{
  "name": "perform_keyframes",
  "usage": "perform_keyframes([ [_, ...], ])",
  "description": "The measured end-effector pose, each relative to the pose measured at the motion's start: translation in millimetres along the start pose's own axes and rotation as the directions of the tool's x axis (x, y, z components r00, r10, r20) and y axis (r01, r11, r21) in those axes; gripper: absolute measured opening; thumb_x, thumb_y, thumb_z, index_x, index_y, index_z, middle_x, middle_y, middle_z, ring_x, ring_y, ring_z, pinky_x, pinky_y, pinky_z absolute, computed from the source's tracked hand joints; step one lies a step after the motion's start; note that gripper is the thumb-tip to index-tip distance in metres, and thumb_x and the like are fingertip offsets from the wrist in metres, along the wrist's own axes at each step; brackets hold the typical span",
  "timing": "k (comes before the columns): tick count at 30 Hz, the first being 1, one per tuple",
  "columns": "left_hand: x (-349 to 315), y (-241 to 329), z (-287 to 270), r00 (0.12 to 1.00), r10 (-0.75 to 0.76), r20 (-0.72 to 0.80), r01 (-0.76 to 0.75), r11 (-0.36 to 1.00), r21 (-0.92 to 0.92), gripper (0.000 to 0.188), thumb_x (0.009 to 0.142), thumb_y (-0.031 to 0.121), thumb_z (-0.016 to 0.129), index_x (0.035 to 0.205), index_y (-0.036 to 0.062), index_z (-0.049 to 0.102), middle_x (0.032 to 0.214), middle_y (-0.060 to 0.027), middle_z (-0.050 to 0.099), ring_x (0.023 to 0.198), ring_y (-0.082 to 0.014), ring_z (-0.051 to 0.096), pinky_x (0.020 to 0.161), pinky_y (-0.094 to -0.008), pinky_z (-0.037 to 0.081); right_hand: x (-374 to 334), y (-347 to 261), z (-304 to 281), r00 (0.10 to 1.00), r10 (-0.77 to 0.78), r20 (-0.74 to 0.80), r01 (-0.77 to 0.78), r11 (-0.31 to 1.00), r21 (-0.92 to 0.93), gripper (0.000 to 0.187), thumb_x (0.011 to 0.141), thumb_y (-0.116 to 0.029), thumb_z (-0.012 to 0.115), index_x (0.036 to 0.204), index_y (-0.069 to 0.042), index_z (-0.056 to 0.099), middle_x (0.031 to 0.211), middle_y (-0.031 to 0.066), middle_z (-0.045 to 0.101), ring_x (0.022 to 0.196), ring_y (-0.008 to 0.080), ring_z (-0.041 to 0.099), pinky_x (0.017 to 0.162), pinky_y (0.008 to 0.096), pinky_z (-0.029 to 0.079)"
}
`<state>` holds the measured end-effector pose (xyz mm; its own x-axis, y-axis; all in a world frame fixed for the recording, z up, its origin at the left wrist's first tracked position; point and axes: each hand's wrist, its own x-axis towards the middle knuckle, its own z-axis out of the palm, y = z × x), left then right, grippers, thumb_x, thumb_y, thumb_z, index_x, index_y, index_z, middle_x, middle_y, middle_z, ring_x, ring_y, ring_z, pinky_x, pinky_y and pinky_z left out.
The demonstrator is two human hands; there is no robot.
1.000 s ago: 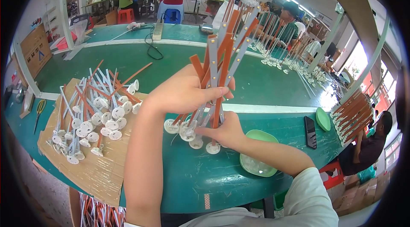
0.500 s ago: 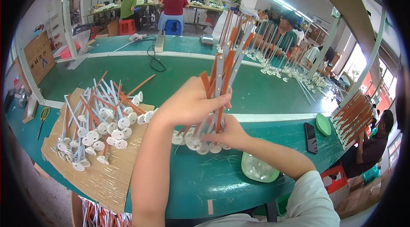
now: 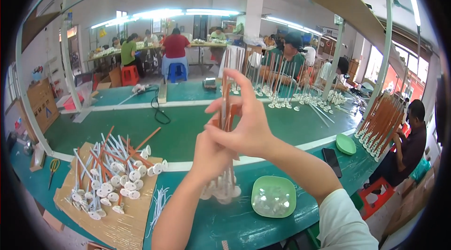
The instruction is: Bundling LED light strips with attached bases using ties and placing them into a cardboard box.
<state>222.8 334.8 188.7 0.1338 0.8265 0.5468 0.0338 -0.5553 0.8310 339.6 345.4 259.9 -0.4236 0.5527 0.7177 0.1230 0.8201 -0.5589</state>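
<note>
A bundle of brown and grey strips with white round discs at the lower end (image 3: pixel 221 191) stands roughly upright before me, blurred at its base. My left hand (image 3: pixel 210 155) is closed round its middle. Higher up, my right hand (image 3: pixel 251 125) curves round the strips, thumb across them and forefinger stretched upward along the top. The hands overlap, hiding much of the bundle. To the left, a heap of similar disc-ended strips (image 3: pixel 112 182) lies on a cardboard sheet (image 3: pixel 129 224). A green bowl (image 3: pixel 293 203) holding small clear pieces sits right of the bundle.
Thin white strips (image 3: pixel 159 205) lie beside the cardboard. Scissors (image 3: pixel 53 170) are at far left. On the right are a phone (image 3: pixel 332 162), a green dish (image 3: pixel 346 144) and rows of standing brown strips (image 3: pixel 383 123). A cable (image 3: pixel 162 114) crosses the far tabletop; co-workers sit beyond.
My right hand has moved from the discs up to the upper strips. My left hand and the bundle are lower in view, and the bundle's fanned top is drawn together. The view has tilted up.
</note>
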Motion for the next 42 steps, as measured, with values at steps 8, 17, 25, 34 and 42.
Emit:
perform_keyframes([
  [8,-1.2,12.4,11.0,0.997,-0.069,0.035,0.071,0.995,-0.068,0.019,0.083,0.009,0.069,0.095,-0.0011,0.057,0.076,-0.0057,0.064,0.069,-0.0123,0.063,0.063,-0.0288,0.049,22.6,-6.0,-16.0,0.982,-0.073,-0.176,0.078,0.997,0.023,0.064,0.077,-0.011,0.073,0.131,-0.007,0.04,0.089,0.0095,0.068,0.085,0.0179,0.066,0.078,0.031,0.051],
  [17,-5.2,27.1,14.6,0.999,-0.031,0.032,0.033,0.997,-0.075,0.018,0.083,0.006,0.07,0.08,0.0025,0.053,0.068,-0.005,0.06,0.064,-0.0152,0.064,0.058,-0.0297,0.051,64.5,-42.7,-32.6,0.766,0.069,0.639,0.264,0.873,-0.411,0.052,0.087,-0.048,0.06,0.114,-0.004,0.063,0.093,0.0174,0.068,0.085,0.0306,0.066,0.077,0.0379,0.052],
  [25,-12.2,27.7,-5.9,0.997,-0.064,0.039,0.073,0.955,-0.287,0.016,0.087,0.016,0.065,0.086,0.0044,0.054,0.063,-0.0039,0.055,0.054,-0.0141,0.056,0.049,-0.0268,0.043,53.2,-67.8,-28.1,0.66,-0.046,0.75,0.422,0.849,-0.319,0.062,0.085,-0.058,0.056,0.113,-0.003,0.063,0.095,0.0229,0.067,0.09,0.0381,0.065,0.08,0.0429,0.052],
  [34,-13.1,32.3,3.9,0.999,0.054,-0.006,-0.053,0.954,-0.296,0.016,0.09,0.02,0.056,0.093,0.0044,0.057,0.065,-0.0047,0.057,0.054,-0.0136,0.057,0.046,-0.026,0.043,49.2,-72.8,-8.5,0.633,0.064,0.771,0.478,0.752,-0.455,0.054,0.085,-0.047,0.061,0.111,0.001,0.062,0.086,0.0214,0.063,0.078,0.0382,0.063,0.069,0.0438,0.05],
  [42,-21.1,43.9,-8.2,0.998,0.062,0.032,-0.049,0.948,-0.314,0.022,0.092,0.02,0.058,0.105,0.0044,0.05,0.076,-0.0068,0.061,0.062,-0.0155,0.062,0.053,-0.0285,0.05,45.0,-67.5,-0.7,0.645,-0.084,0.759,0.522,0.774,-0.358,0.052,0.083,-0.045,0.062,0.102,0.004,0.066,0.074,0.0193,0.067,0.073,0.0358,0.066,0.07,0.0407,0.054],
])
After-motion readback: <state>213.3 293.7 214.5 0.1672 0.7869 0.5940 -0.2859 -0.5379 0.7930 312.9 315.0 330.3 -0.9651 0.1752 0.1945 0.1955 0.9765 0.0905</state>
